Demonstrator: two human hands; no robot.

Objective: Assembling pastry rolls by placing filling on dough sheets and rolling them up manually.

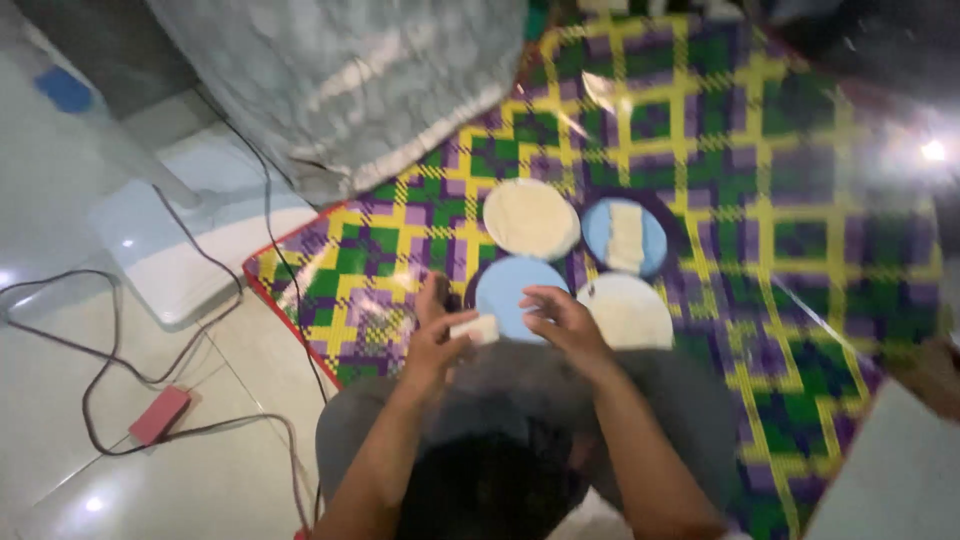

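Head view: left hand (432, 345) clamps a white block (476, 329), right hand (560, 318) spread open over blue plate (512, 283); three round plates (531, 217) crowd behind.

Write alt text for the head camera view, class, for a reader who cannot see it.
A person's left hand holds a small white block while the right hand touches a blue round plate. Three more round plates lie beside it on a green, purple and yellow chequered mat.

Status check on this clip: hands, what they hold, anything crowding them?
Left hand grips small white block. Right hand rests on blue round plate, grip unclear. Three more round plates crowd close behind on checkered mat.
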